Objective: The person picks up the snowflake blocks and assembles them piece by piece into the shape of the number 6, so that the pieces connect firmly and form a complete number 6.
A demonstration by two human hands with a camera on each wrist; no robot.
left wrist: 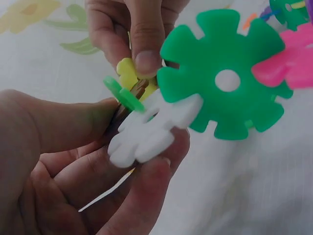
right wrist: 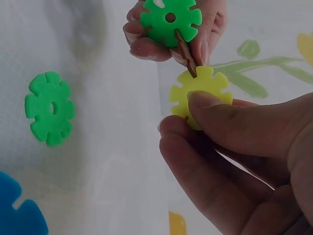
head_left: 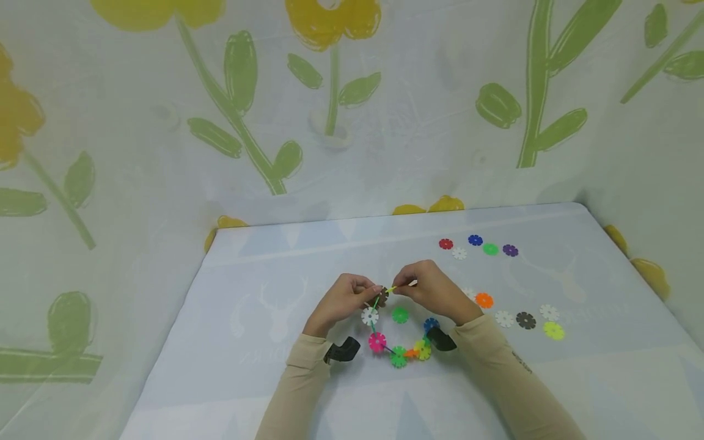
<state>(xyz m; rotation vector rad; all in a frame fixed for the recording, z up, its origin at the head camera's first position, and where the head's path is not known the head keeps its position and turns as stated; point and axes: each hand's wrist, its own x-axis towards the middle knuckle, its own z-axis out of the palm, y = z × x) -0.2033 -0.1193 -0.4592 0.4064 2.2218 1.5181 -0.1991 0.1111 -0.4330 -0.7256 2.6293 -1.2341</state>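
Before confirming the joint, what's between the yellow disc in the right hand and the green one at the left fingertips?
A brown disc, edge-on, touching the yellow disc; right wrist view.

pale walls [head_left: 412, 134], printed with yellow flowers [head_left: 309, 24] and leafy green stems [head_left: 333, 85], stand behind and on both sides of a whitish tabletop [head_left: 192, 360] patterned with faint antlered heads [head_left: 278, 315] and pale blue triangles [head_left: 411, 420]; the light is soft.
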